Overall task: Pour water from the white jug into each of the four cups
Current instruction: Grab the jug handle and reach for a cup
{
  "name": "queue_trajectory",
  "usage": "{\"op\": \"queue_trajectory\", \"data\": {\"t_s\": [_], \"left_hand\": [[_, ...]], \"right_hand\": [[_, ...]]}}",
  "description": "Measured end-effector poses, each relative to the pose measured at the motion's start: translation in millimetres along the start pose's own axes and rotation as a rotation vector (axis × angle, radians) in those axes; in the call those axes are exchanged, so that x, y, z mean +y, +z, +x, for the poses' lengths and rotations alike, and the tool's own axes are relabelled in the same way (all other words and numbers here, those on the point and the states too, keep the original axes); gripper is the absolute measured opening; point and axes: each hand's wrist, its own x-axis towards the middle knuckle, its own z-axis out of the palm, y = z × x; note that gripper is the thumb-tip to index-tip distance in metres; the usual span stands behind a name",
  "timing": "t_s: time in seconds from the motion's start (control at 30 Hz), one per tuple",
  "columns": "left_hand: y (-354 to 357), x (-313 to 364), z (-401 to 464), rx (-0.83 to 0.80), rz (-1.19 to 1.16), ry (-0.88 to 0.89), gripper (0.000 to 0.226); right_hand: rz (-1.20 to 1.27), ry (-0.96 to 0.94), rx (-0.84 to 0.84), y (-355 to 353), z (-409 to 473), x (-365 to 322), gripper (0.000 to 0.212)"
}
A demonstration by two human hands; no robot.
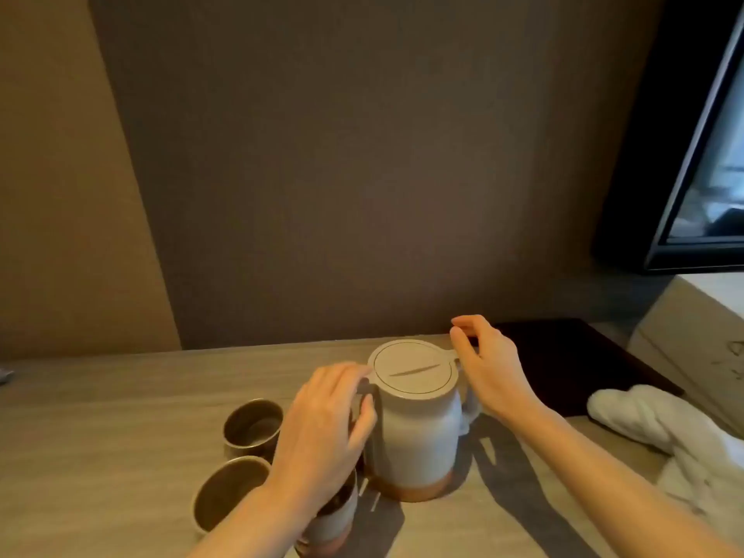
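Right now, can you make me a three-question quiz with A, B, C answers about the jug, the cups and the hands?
1. Where are the cups compared with the white jug?
A. to its left
B. to its right
C. behind it

2. What colour is the band at the jug's base?
A. blue
B. orange-brown
C. green

3. Is the jug's lid on or off?
A. lying on the table
B. held up in the air
C. sitting on the jug

Answers:
1 A, the two open cups stand left of the jug, and a third shows partly under the left hand.
2 B, the bottom band is orange-brown.
3 C, the lid covers the jug's mouth, with the right hand beside it.
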Motion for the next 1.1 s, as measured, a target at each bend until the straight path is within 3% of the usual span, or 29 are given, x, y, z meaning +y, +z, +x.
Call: {"op": "queue_trajectory", "data": {"t_s": [0.23,0.5,0.7,0.87,1.1], "left_hand": [[37.7,40.6,5.3,-0.131,0.106,0.147,0.055],[49.1,40.9,8.9,-0.112,0.18,0.189,0.047],[51.4,30.5,6.6,-0.068,0.139,0.22,0.042],[48.5,21.2,7.1,-0.077,0.099,0.244,0.046],[33.3,20.5,4.0,-0.137,0.018,0.252,0.053]], "right_hand": [[0.205,0.319,-0.052,-2.2,-4.1,31.8,0.037],[0.604,0.356,-0.138,-1.1,-15.0,37.3,0.054],[0.692,0.338,-0.118,-1.7,-24.8,39.9,0.063],[0.775,0.414,0.033,5.8,-34.7,38.6,0.036],[0.858,0.488,0.149,2.7,-43.5,23.3,0.031]]}}
